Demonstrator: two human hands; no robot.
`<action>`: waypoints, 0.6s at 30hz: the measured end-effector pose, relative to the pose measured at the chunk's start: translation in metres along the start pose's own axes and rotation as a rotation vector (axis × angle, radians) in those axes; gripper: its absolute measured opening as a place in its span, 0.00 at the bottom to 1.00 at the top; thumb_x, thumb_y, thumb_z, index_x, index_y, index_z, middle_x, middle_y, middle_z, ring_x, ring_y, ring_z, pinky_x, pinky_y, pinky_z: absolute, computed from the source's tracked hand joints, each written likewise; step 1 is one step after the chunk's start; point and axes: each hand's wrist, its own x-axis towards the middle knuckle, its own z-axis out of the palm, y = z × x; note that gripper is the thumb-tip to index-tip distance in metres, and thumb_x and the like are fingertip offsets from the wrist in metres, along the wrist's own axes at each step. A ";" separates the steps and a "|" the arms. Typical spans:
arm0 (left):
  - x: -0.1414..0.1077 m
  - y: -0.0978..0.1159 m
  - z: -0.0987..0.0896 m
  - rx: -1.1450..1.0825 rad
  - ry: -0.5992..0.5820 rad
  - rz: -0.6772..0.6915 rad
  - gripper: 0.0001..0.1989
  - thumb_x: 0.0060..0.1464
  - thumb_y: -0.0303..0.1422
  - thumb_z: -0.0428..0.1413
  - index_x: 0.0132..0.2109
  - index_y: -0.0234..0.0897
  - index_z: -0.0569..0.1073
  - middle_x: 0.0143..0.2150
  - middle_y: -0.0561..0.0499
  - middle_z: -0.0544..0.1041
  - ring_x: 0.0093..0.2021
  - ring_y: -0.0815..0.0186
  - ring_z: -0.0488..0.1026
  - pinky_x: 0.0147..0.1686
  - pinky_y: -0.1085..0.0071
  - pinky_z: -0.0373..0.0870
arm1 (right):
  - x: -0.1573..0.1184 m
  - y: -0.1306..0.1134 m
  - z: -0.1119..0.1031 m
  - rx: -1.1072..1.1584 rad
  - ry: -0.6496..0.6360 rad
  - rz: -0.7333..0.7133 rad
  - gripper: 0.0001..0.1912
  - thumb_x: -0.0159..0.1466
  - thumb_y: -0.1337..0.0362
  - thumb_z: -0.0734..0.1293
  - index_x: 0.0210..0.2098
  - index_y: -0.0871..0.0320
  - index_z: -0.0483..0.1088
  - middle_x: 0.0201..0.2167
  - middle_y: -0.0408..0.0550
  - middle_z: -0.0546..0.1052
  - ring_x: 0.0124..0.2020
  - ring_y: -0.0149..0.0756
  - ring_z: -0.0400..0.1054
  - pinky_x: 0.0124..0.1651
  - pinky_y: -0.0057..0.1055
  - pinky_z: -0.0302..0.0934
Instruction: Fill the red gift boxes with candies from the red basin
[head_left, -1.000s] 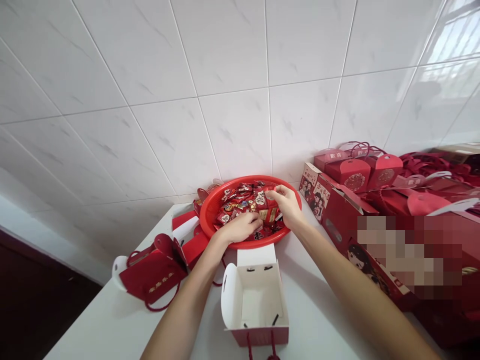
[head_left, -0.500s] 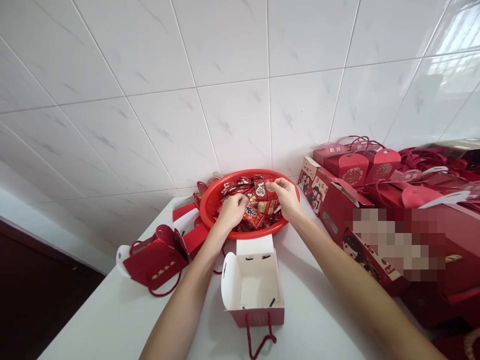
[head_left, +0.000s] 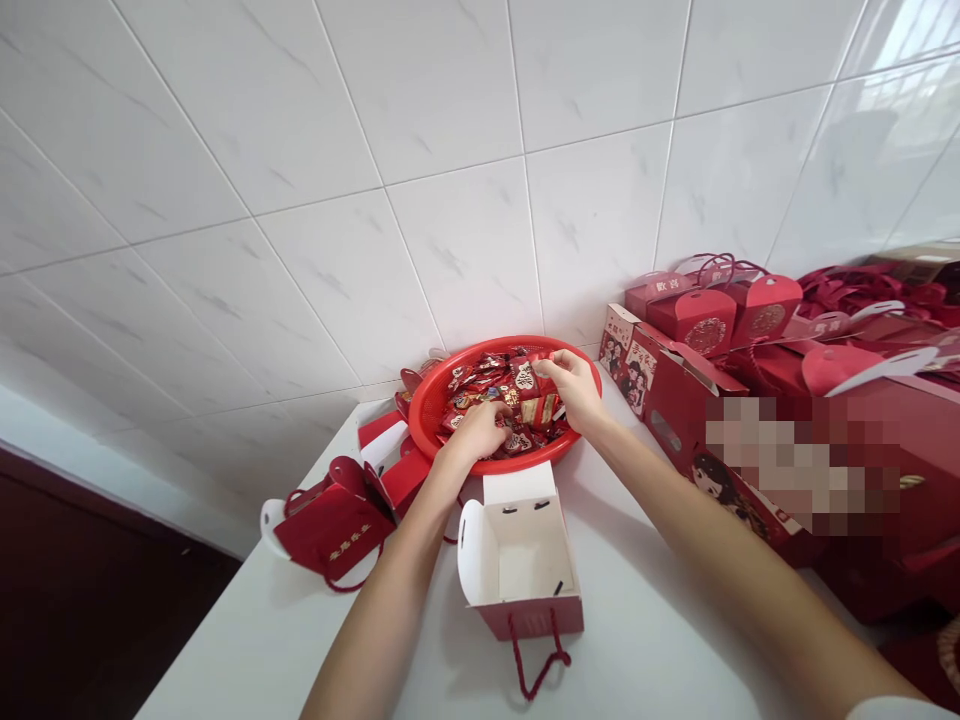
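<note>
A round red basket (head_left: 421, 425) full of wrapped snacks (head_left: 480, 375) stands against the tiled wall. My left hand (head_left: 481, 432) reaches into its near side, fingers curled down among the packets; what they touch is hidden. At the basket's right side my right hand (head_left: 568, 380) is closed on a red packet (head_left: 541, 362), held between thumb and fingers. Just in front of the basket, an open box (head_left: 529, 560) with a white inside and a dark red cord handle shows nothing inside but cord ends.
Red gift boxes (head_left: 330, 530) with cord handles stand left of the basket. Many more red boxes (head_left: 701, 320) and larger cartons (head_left: 675, 400) are piled on the right. The white table (head_left: 247, 620) ends at a slanting left edge.
My left hand has moved slightly right and down within the basket, and the red packet near it is no longer seen there. My right hand stays at the basket's right side. The view has shifted slightly.
</note>
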 end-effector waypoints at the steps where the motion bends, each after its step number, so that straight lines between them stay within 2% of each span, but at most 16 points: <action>1: 0.001 0.001 0.000 0.036 -0.033 0.013 0.15 0.45 0.23 0.61 0.42 0.38 0.81 0.45 0.42 0.81 0.51 0.49 0.75 0.49 0.63 0.69 | 0.000 -0.001 0.000 0.013 0.002 0.007 0.14 0.46 0.58 0.71 0.23 0.55 0.61 0.24 0.39 0.67 0.30 0.31 0.61 0.35 0.29 0.57; 5: 0.002 0.004 -0.001 0.170 -0.124 0.054 0.03 0.42 0.27 0.63 0.28 0.38 0.79 0.35 0.45 0.79 0.45 0.48 0.75 0.43 0.64 0.68 | -0.002 -0.004 0.001 0.051 -0.022 0.016 0.11 0.46 0.58 0.70 0.23 0.56 0.66 0.24 0.40 0.70 0.30 0.32 0.63 0.35 0.29 0.58; 7: 0.001 0.005 -0.002 0.130 -0.118 0.046 0.05 0.46 0.29 0.62 0.25 0.38 0.75 0.29 0.48 0.77 0.38 0.53 0.75 0.38 0.65 0.66 | -0.003 -0.006 0.001 0.061 -0.048 0.027 0.11 0.46 0.57 0.70 0.21 0.56 0.66 0.23 0.40 0.70 0.29 0.32 0.63 0.34 0.29 0.58; 11: 0.001 0.006 -0.004 -0.046 0.033 0.007 0.10 0.54 0.34 0.57 0.26 0.38 0.71 0.25 0.51 0.75 0.32 0.58 0.74 0.34 0.67 0.65 | -0.004 -0.007 0.001 0.065 -0.067 0.021 0.12 0.47 0.57 0.69 0.19 0.56 0.64 0.22 0.40 0.69 0.28 0.31 0.63 0.33 0.29 0.58; 14: 0.001 0.004 -0.005 -0.130 0.163 -0.027 0.08 0.57 0.34 0.56 0.30 0.38 0.71 0.29 0.50 0.77 0.34 0.58 0.75 0.37 0.67 0.66 | -0.004 -0.006 0.001 0.066 -0.058 0.017 0.10 0.47 0.57 0.69 0.22 0.56 0.67 0.23 0.40 0.70 0.29 0.32 0.63 0.34 0.29 0.58; 18: 0.001 0.001 -0.005 -0.195 0.267 -0.066 0.07 0.59 0.35 0.54 0.37 0.38 0.74 0.35 0.47 0.80 0.40 0.56 0.78 0.43 0.64 0.70 | -0.003 -0.005 0.000 0.039 -0.051 0.018 0.11 0.48 0.56 0.69 0.23 0.57 0.67 0.24 0.40 0.69 0.29 0.31 0.61 0.33 0.28 0.56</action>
